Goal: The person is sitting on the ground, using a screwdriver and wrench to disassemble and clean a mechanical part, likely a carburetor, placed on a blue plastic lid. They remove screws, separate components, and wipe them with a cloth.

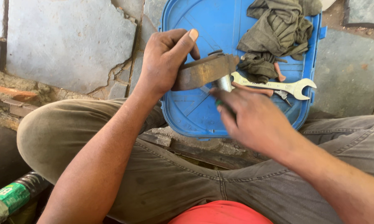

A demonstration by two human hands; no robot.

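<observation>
My left hand [167,58] grips a rusty brown curved metal part [203,70], holding it level above a blue plastic lid [195,108]. My right hand [253,118] is blurred with motion just below that part; its fingers close around a short silver tool with a green handle [224,85] that points up at the part's underside. On the lid, right of both hands, lies a silver open-ended wrench [286,86].
A crumpled olive rag [274,33] sits on the lid's far right, with red-handled pliers [278,74] beside it. My legs in grey trousers [174,182] are crossed below. Cracked stone paving [66,41] lies at left; a dark bottle with a green label [10,197] at lower left.
</observation>
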